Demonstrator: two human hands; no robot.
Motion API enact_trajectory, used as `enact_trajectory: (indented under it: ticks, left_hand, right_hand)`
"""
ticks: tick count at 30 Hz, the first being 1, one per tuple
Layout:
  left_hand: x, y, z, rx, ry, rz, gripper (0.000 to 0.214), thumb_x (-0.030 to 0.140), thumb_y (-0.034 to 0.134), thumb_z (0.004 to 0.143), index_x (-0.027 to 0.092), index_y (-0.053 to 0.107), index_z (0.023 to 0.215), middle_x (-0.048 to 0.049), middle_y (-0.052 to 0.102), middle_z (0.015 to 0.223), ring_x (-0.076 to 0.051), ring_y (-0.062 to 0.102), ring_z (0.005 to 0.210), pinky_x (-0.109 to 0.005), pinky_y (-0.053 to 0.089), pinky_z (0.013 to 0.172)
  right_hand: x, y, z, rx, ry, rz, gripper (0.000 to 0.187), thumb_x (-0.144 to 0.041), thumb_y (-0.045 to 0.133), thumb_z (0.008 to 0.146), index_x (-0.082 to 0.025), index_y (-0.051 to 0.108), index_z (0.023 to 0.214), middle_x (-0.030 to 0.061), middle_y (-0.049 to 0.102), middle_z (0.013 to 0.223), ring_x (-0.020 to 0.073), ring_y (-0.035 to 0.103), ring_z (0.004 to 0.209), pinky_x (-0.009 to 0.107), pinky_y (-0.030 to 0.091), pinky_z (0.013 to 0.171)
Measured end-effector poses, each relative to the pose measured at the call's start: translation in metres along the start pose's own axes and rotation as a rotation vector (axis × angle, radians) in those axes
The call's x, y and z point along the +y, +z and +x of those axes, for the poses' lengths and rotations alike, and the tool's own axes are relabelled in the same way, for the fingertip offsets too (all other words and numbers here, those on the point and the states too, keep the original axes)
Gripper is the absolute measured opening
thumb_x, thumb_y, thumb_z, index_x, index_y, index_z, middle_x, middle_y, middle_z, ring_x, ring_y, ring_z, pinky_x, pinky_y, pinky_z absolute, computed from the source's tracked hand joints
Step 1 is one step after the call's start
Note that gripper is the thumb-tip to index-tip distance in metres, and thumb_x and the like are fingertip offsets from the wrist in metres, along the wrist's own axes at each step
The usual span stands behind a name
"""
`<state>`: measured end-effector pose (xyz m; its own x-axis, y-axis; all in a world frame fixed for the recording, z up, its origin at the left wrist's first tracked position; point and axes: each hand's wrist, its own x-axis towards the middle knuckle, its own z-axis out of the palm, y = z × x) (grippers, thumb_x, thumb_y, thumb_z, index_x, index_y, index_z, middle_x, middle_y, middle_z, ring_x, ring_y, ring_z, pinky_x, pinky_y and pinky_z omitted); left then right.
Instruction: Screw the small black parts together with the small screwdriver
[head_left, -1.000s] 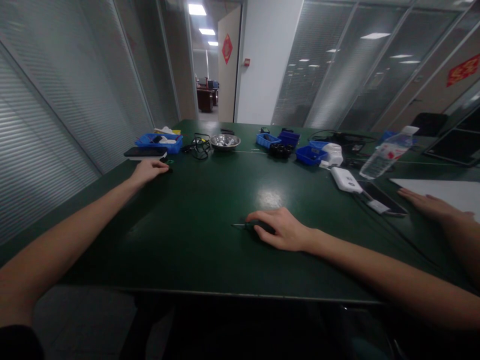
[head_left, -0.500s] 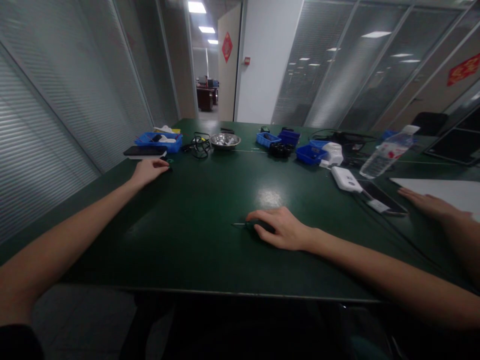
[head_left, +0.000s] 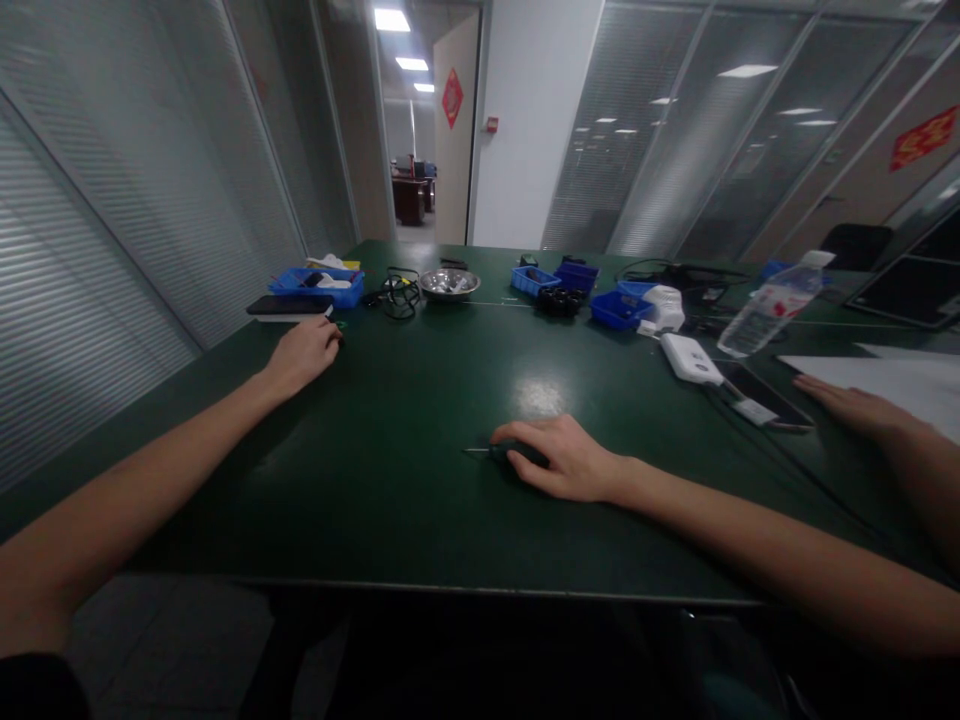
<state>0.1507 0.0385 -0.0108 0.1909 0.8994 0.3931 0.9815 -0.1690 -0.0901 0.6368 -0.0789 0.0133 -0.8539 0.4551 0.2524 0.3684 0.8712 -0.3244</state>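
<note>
My right hand (head_left: pixel 564 458) lies on the green table (head_left: pixel 405 400), fingers curved over the dark handle of a small screwdriver (head_left: pixel 495 452). The thin metal tip sticks out to the left. My left hand (head_left: pixel 304 352) is stretched far out to the left, fingers curled and closed round a small dark piece at its fingertips. I cannot make that piece out. A small green ring (head_left: pixel 340 325) lies just beyond the knuckles. A black phone (head_left: pixel 289 304) rests a little further back.
Blue trays (head_left: pixel 319 285), a black cable (head_left: pixel 397 292), a metal bowl (head_left: pixel 448 283) and more blue bins (head_left: pixel 619 308) line the far side. At right lie a white device (head_left: pixel 690 358), a water bottle (head_left: pixel 772 305), white paper (head_left: pixel 892 385) and another person's flat hand (head_left: pixel 851 405).
My left hand has curled its fingers and shifted slightly right over the small dark piece. My right hand stays on the screwdriver.
</note>
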Motion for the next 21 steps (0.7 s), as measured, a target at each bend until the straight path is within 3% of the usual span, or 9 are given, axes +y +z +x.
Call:
enact_trajectory:
  ticks: [5, 21]
  left_hand:
    - [0.006, -0.005, -0.002, -0.033, -0.003, -0.004, 0.034, 0.028, 0.046, 0.099, 0.013, 0.07, 0.119, -0.0144, 0.065, 0.12, -0.029, 0.059, 0.109, -0.038, 0.048, 0.094]
    - [0.012, -0.009, -0.003, -0.024, -0.024, -0.02, 0.03, 0.026, 0.047, 0.099, 0.009, 0.066, 0.115, -0.0165, 0.063, 0.117, -0.029, 0.058, 0.109, -0.038, 0.046, 0.097]
  right_hand:
    - [0.001, 0.001, 0.0, -0.004, 0.002, 0.0, 0.029, -0.031, 0.049, 0.104, -0.018, 0.059, 0.128, 0.0022, 0.069, 0.09, 0.0127, 0.061, 0.067, 0.026, 0.042, 0.065]
    - [0.0, 0.001, 0.0, -0.001, 0.001, -0.002, 0.029, -0.032, 0.048, 0.105, -0.018, 0.059, 0.128, 0.002, 0.068, 0.087, 0.0128, 0.06, 0.066, 0.026, 0.043, 0.065]
